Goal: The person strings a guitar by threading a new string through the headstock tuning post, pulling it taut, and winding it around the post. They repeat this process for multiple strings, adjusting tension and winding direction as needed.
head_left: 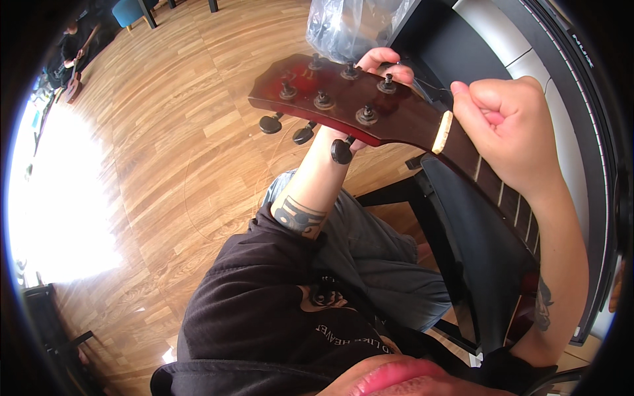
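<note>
A red-brown guitar headstock (304, 86) points to the upper left, its neck running down to the right over my lap. Several string posts stand on its face, black tuning pegs (303, 134) stick out along its near edge, and no strings lie over the pale nut (442, 132). My left hand (386, 66) passes behind the headstock; its curled fingers show at the far edge, and its palm is hidden. Beside the nut, above the fretboard (495, 181), my right hand (508, 125) is closed with thumb against fingers. What it pinches, if anything, is hidden.
A long keyboard instrument (581, 125) stands along the right, with a black bench (456, 231) near my legs. A clear plastic bag (343, 26) sits beyond the headstock. Thin curved strands lie on the wood floor (218, 132). At far upper left a person holds a guitar (73, 86).
</note>
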`<act>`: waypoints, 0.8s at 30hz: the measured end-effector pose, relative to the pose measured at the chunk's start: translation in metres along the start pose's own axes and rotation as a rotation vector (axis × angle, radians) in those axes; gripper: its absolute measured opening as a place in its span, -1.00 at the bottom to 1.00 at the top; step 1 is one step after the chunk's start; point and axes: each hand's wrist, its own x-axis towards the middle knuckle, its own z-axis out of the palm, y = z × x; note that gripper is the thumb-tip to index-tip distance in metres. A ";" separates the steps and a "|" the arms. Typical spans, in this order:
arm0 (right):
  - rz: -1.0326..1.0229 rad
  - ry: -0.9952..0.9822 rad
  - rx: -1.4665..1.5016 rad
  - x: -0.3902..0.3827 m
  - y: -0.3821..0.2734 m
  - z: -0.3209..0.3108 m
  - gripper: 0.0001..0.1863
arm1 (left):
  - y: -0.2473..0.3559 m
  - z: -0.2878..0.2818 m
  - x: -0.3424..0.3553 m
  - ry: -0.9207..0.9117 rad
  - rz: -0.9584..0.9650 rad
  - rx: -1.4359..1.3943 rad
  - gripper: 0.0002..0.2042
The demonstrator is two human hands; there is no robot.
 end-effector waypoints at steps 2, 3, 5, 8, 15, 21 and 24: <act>0.011 -0.002 0.004 0.000 0.000 0.000 -0.58 | -0.001 0.001 0.001 -0.039 0.014 0.075 -0.59; 0.024 -0.004 0.015 -0.001 -0.001 0.000 -0.58 | 0.000 0.001 -0.001 -0.035 0.015 0.060 -0.58; 0.027 -0.008 0.019 -0.001 -0.001 0.000 -0.58 | 0.000 0.001 -0.003 -0.001 0.023 0.004 -0.57; 0.014 -0.014 0.010 -0.001 0.000 -0.001 -0.59 | -0.006 0.000 0.001 -0.053 0.039 -0.195 -0.54; 0.014 -0.013 0.021 0.000 0.000 0.000 -0.60 | -0.010 -0.006 0.003 -0.097 0.066 -0.219 -0.52; -0.028 0.036 0.047 -0.002 0.002 0.005 -0.45 | -0.001 0.000 -0.004 0.032 0.003 0.018 -0.58; 0.007 0.001 0.031 -0.002 0.000 0.002 -0.56 | -0.004 -0.006 -0.001 -0.029 0.037 -0.112 -0.58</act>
